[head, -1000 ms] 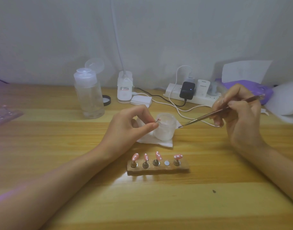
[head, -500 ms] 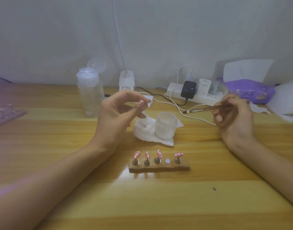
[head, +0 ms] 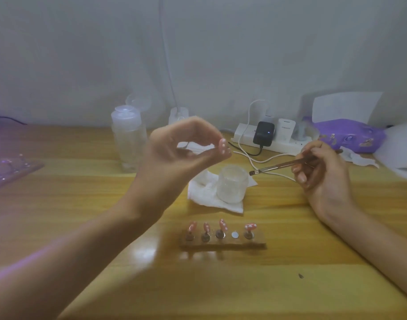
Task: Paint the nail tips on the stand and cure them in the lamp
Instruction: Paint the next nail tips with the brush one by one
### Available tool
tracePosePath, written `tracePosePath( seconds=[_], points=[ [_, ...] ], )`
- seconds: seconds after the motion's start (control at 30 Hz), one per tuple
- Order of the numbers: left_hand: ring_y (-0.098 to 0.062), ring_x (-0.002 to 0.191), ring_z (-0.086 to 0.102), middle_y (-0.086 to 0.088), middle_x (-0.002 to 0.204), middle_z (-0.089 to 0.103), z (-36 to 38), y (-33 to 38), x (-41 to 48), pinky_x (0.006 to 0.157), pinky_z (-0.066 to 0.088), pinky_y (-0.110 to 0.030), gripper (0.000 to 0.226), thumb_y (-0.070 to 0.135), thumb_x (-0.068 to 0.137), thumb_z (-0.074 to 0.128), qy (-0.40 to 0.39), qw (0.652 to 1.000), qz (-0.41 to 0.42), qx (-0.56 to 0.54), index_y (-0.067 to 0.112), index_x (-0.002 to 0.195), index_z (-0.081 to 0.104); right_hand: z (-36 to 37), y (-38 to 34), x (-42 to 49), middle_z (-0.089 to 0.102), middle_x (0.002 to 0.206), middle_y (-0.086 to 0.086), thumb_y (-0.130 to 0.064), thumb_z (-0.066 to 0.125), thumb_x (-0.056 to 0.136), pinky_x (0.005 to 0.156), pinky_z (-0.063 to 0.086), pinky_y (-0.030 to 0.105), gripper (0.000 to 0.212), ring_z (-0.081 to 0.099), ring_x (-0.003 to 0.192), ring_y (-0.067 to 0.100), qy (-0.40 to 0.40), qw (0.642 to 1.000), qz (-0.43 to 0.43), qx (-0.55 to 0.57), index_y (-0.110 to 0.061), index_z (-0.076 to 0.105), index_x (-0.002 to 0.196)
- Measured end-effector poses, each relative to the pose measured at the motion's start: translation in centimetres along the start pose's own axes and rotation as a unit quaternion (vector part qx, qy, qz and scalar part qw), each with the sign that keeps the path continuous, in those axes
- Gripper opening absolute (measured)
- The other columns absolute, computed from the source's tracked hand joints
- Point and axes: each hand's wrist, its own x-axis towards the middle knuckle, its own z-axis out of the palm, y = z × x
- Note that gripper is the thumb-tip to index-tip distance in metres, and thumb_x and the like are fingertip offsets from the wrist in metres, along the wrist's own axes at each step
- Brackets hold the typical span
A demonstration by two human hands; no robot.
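Presently the left hand (head: 174, 153) pinches one pink nail tip (head: 222, 146), raised well apart from the stand (head: 223, 243) beneath it, while the right hand (head: 320, 172) grips the brush (head: 281, 166) near its right; risk: a slackened pinch could drop the tip, or fingers smear any wet paint.

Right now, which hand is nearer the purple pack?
Right. The right hand is just in front of the purple pack; the left hand, pinching a nail tip, is far to its left.
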Motion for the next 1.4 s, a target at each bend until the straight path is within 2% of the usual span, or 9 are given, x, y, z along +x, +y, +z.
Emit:
tracePosePath(
  seconds=[0.07,0.17,0.23,0.4,0.57,0.7,1.0,1.17,1.4],
  points=[
    [-0.017,0.091,0.069,0.007,0.087,0.074,0.1,0.9,0.1,0.077,0.053,-0.029,0.011,0.031,0.081,0.079,-0.03,0.998,0.03,0.049,0.023,0.082,0.071,0.0,0.0,0.0,0.055,0.056,-0.003,-0.002,0.033,0.099,0.037,0.032,0.017,0.028,0.053,0.045,0.01,0.003,1.0,0.001,0.0,-0.012,0.049,0.077],
    [-0.008,0.089,0.065,0.021,0.085,0.072,0.6,1.5,-0.4,0.079,0.042,-0.015,0.01,0.031,0.077,0.079,-0.064,0.987,0.057,0.139,0.029,0.082,0.071,-0.1,0.2,0.1,0.056,0.056,-0.004,-0.003,0.034,0.099,0.037,0.032,0.017,0.028,0.053,0.045,0.01,0.002,1.0,0.003,-0.002,-0.012,0.05,0.078],
    [-0.008,0.088,0.061,0.022,0.083,0.07,1.2,1.4,-1.4,0.077,0.038,-0.009,0.011,0.03,0.075,0.081,-0.083,0.981,0.055,0.166,0.029,0.079,0.07,-0.1,0.2,0.1,0.057,0.055,-0.004,-0.003,0.035,0.099,0.037,0.033,0.018,0.028,0.053,0.044,0.01,0.0,1.0,0.004,-0.01,-0.013,0.05,0.078],
    [-0.007,0.094,0.058,0.021,0.083,0.07,1.8,0.3,-3.7,0.087,0.042,-0.032,0.01,0.035,0.073,0.079,-0.133,0.964,0.043,0.229,0.031,0.076,0.07,-0.2,0.4,0.1,0.059,0.058,-0.005,-0.005,0.038,0.1,0.038,0.036,0.018,0.027,0.055,0.046,0.01,-0.015,1.0,0.001,-0.02,-0.013,0.052,0.078],
    [0.001,0.103,0.051,0.025,0.093,0.064,2.3,-0.8,-5.2,0.094,0.027,-0.031,0.016,0.051,0.07,0.076,-0.163,0.928,0.063,0.329,0.039,0.076,0.068,-0.4,0.6,0.1,0.06,0.059,-0.003,-0.007,0.04,0.101,0.038,0.037,0.018,0.031,0.056,0.048,0.011,-0.036,0.999,-0.001,-0.028,-0.015,0.056,0.076],
    [0.004,0.097,0.04,0.027,0.094,0.047,2.7,-1.3,-5.4,0.094,0.023,-0.023,0.02,0.06,0.071,0.063,-0.139,0.934,0.046,0.327,0.041,0.077,0.067,-0.6,0.7,0.2,0.06,0.057,-0.001,-0.007,0.039,0.101,0.038,0.038,0.018,0.044,0.055,0.048,0.012,-0.054,0.998,-0.002,-0.037,-0.022,0.064,0.067],
    [0.001,0.107,0.042,0.022,0.102,0.05,2.5,-1.3,-5.4,0.091,0.026,-0.027,0.025,0.054,0.069,0.082,-0.141,0.948,-0.047,0.282,0.046,0.087,0.066,-0.7,0.7,0.3,0.059,0.055,0.0,-0.008,0.039,0.101,0.038,0.036,0.018,0.049,0.053,0.046,0.012,-0.066,0.997,-0.002,-0.05,-0.025,0.065,0.064],
    [0.002,0.109,0.04,0.023,0.104,0.049,2.4,-1.4,-5.6,0.091,0.023,-0.024,0.024,0.053,0.07,0.081,-0.145,0.944,-0.055,0.291,0.045,0.087,0.066,-0.7,0.8,0.3,0.06,0.056,-0.001,-0.009,0.04,0.101,0.038,0.036,0.018,0.05,0.053,0.047,0.012,-0.071,0.996,-0.001,-0.054,-0.027,0.067,0.063],
    [0.002,0.107,0.04,0.021,0.104,0.051,2.4,-1.4,-5.7,0.096,0.026,-0.029,0.023,0.052,0.07,0.08,-0.147,0.945,-0.071,0.283,0.048,0.087,0.065,-0.8,0.7,0.2,0.06,0.057,-0.001,-0.012,0.041,0.101,0.038,0.036,0.018,0.048,0.053,0.048,0.012,-0.068,0.996,0.001,-0.065,-0.027,0.067,0.064]
  ],
)
